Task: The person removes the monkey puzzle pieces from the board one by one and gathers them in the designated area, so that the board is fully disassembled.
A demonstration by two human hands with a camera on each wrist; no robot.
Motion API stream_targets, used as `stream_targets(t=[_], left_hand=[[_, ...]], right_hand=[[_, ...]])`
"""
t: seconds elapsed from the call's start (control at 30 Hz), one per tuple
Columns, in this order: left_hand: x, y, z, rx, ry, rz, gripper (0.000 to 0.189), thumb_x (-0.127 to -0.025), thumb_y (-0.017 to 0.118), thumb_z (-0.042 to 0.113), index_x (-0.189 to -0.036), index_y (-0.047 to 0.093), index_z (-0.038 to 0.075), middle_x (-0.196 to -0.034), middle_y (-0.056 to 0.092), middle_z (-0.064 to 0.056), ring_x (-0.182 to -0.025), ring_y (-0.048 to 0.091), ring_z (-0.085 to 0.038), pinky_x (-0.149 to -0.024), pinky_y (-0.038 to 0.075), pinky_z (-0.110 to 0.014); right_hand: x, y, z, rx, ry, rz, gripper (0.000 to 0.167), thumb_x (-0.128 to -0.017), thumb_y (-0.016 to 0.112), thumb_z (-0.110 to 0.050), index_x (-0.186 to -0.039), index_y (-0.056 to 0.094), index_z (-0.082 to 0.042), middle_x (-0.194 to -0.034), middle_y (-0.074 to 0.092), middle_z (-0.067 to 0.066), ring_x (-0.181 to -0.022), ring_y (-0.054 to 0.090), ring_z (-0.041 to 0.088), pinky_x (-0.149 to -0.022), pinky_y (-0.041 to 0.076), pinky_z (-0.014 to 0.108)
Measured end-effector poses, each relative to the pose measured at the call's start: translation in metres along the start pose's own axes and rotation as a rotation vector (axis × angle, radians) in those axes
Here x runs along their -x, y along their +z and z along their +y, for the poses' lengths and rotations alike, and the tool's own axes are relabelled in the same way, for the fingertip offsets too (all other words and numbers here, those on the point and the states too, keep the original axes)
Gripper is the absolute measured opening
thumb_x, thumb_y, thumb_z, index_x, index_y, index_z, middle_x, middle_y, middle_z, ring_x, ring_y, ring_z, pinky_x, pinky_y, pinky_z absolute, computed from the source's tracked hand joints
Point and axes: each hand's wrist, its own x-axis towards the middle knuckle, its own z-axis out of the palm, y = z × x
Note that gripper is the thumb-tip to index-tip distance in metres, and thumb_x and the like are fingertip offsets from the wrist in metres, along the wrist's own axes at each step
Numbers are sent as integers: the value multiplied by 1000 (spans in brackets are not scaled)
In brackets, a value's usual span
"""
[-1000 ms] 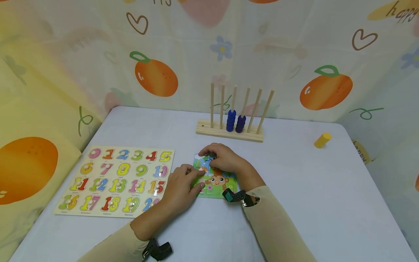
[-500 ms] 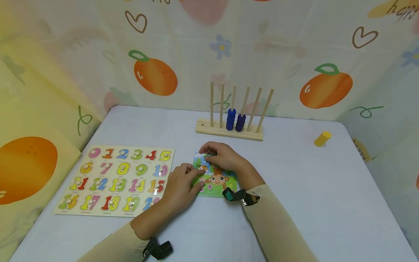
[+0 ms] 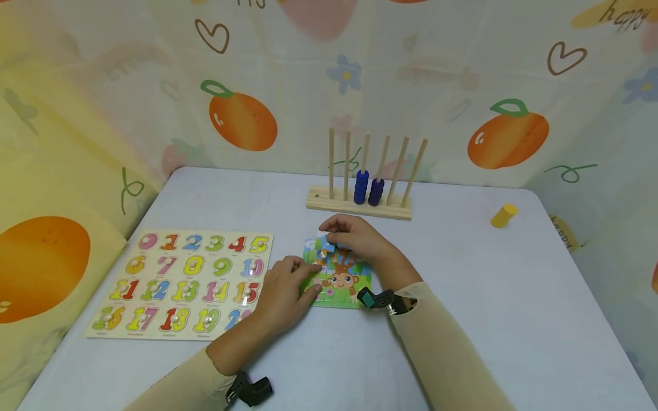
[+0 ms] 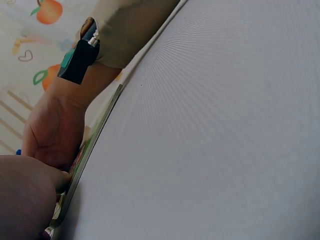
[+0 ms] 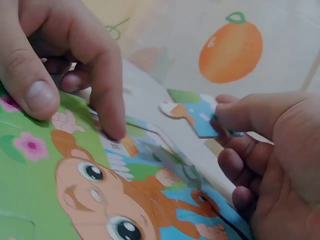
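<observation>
A jigsaw puzzle with a cartoon monkey [image 3: 341, 282] lies on the table between both hands. My left hand [image 3: 288, 288] rests at its left side, thumb and index finger on the picture in the right wrist view. Above the puzzle's far edge, my right hand [image 3: 354, 237] pinches a puzzle piece [image 5: 192, 115] between thumb and fingers. This piece has blue, green and orange print and is tilted clear of the board. A gap with a dark edge line shows in the picture's upper part, beyond the left fingertip.
Left of the puzzle lies a number peg board [image 3: 180, 285], partly under the left forearm. Behind stands a wooden rack [image 3: 360, 210] with upright pegs and blue and purple beads on two of them. A yellow cylinder [image 3: 504, 216] is at the far right.
The right hand has moved slightly up and away from the puzzle, lifting the pinched piece off the board. The left hand has stayed in place.
</observation>
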Motion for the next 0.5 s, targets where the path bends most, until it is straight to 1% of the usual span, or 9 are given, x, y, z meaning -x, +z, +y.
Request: stream_targets(t=[0.13, 0.23, 0.37, 0.5], left_hand=[[1, 1, 0, 2, 10, 10, 38, -95, 81, 29, -132, 76, 19, -116, 58, -7, -104, 53, -28, -88, 41, -47], [1, 2, -1, 1, 16, 12, 41, -94, 82, 31, -132, 75, 19, -116, 59, -6, -104, 53, -28, -88, 41, -46], [0, 3, -1, 7, 13, 13, 43, -92, 83, 32, -132, 75, 20, -115, 58, -6, -104, 53, -27, -88, 41, -46], [1, -1, 1, 26, -19, 5, 43, -92, 85, 31, -132, 76, 18, -117, 59, -8, -106, 54, -29, -90, 43, -48]], right_hand=[[3, -7, -4, -37, 9, 60, 22, -104, 66, -7, -125, 73, -3, -105, 72, 3, -92, 63, 18, -78, 51, 30], [7, -15, -5, -47, 14, 99, 23, -104, 65, -7, -125, 72, 1, -103, 71, 0, -93, 62, 17, -82, 49, 32], [14, -29, -7, -43, 11, 126, 23, -104, 65, -5, -125, 70, 4, -100, 70, 0, -88, 61, 18, -82, 50, 33], [23, -43, -8, -41, 26, 130, 23, -104, 64, -4, -125, 69, 5, -100, 71, 2, -86, 61, 18, -78, 52, 32]])
